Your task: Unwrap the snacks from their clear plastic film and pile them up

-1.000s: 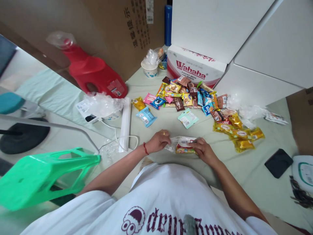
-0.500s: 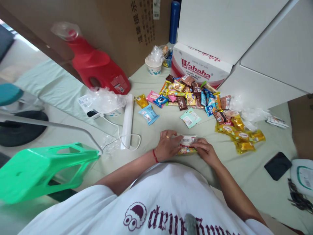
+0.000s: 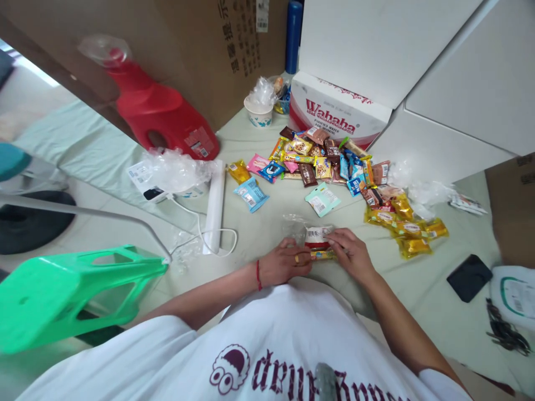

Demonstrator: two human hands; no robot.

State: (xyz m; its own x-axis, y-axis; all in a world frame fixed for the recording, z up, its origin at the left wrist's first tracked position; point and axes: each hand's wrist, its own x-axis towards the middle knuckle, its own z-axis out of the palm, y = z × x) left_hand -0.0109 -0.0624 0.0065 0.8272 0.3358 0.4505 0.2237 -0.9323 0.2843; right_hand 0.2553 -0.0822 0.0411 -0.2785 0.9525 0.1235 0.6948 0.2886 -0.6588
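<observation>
A white and red snack packet (image 3: 318, 236) lies in front of my body, just beyond a yellow snack packet (image 3: 322, 254). Crinkled clear plastic bag film (image 3: 294, 224) spreads from the left end of the two packets. My left hand (image 3: 288, 263), wearing a ring and a red string bracelet, is closed at that left end, its curled fingers on the film; the fingertips are partly hidden. My right hand (image 3: 351, 252) pinches the right end of the white and red packet. Beyond both hands lies a mint-green packet (image 3: 322, 199), with a light-blue packet (image 3: 251, 195) farther left.
A heap of mixed snacks (image 3: 321, 159) lies before a Wahaba-labelled carton (image 3: 338, 111). Yellow packets (image 3: 412, 228) and a black flat object (image 3: 469, 278) are right. Left are a red jug (image 3: 167, 117), a white bar (image 3: 214, 209), a cable (image 3: 198, 214) and a green stool (image 3: 79, 289).
My left hand has moved down and toward my body, off the white and red packet's top; clear film now shows beside it. My right hand stays at the packet's right end. The view shifts slightly.
</observation>
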